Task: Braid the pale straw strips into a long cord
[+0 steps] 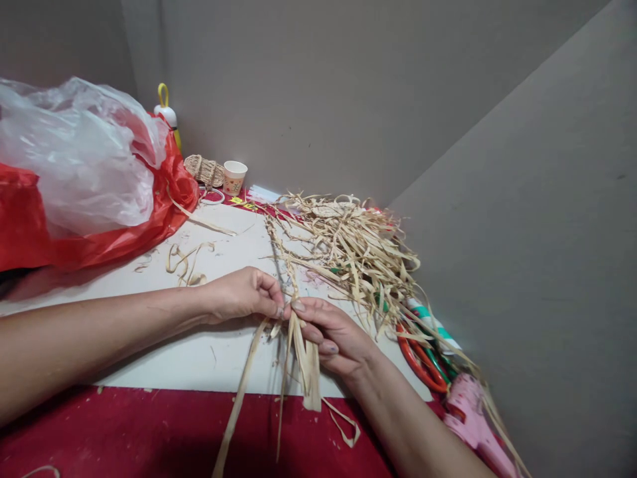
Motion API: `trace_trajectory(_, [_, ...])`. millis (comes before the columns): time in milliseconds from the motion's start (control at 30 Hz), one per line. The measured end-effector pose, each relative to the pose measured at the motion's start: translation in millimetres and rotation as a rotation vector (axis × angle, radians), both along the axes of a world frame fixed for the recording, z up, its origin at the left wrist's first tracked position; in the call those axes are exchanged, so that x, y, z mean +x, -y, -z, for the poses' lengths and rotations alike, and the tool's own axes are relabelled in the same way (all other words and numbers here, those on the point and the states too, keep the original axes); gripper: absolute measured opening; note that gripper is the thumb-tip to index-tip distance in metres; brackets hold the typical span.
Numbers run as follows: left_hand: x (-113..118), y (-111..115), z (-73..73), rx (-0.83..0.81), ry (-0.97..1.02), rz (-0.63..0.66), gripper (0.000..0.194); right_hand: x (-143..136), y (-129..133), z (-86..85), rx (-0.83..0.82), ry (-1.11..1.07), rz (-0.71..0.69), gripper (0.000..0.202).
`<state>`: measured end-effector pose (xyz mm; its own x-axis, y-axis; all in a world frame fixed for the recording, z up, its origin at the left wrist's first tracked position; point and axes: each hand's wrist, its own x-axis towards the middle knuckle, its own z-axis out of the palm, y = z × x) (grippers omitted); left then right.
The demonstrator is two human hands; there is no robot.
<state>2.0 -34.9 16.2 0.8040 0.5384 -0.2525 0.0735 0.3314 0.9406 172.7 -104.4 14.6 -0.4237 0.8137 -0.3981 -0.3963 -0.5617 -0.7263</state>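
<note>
A dark red cloth [149, 431] covers the work surface, with a white board [189, 368] lying on it. At the board's left side, a clear plastic bag [89, 159] is heaped over a red bag [172, 212]. A large, tangled pile of dry, straw-colored strips [358, 245] spreads over the board's far right part.

The person's left hand [246, 295] and right hand [336, 332] meet over the middle of the board, both closed narrowly, pinching the near end of a thin plait [291, 269]. The plait runs away from the fingers across the board, toward the left edge of the pile; loose strip ends [306, 362] hang from the grip toward the red cloth.

A pink glue gun [468, 411] lies at the near right, beside orange-red loop handles [423, 365]. At the far edge are a bottle with a yellow loop [166, 114], a bound fiber bundle [205, 170] and a patterned paper cup [234, 178], the last two side by side. A few curled scraps [186, 262] lie left of the plait.
</note>
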Motion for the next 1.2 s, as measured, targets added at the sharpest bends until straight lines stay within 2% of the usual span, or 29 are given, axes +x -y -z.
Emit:
trace_trajectory(167, [1,2,0.2,0.058,0.048,-0.008,0.033,0,-1,-1.1,0.001,-0.001,0.010,0.016])
trace_trajectory(333, [1,0,0.4,0.181,0.075,-0.026,0.025,0,0,0.4,0.026,0.012,-0.023,0.017])
trace_trajectory(467, [0,2,2.3,0.374,0.016,0.008,0.011,2,1,3.0,0.030,0.013,-0.023,0.018])
trace_trajectory(633, [-1,2,6.1,0.707,-0.011,-0.056,0.015,4,0,4.8,0.049,0.043,-0.022,0.022])
trace_trajectory(700, [-1,2,7.9,0.782,-0.007,-0.076,0.017,5,-1,5.2,0.059,0.067,-0.030,0.024])
trace_trajectory(767, [-1,1,9.3,0.796,0.016,-0.067,0.018,5,-1,5.9,0.061,0.080,-0.030,0.026])
trace_trajectory(933, [-2,3,8.5,0.715,0.020,0.001,0.016,5,0,9.8,0.079,0.063,-0.041,0.027])
trace_trajectory(1067, [-3,8,2.3,0.681,0.052,-0.046,0.015,5,-1,12.4,0.068,-0.023,-0.067,0.027])
trace_trajectory(1200, [-2,12,-2.9,0.732,0.081,-0.111,0.011,4,-2,12.3,0.068,-0.066,-0.093,0.028])
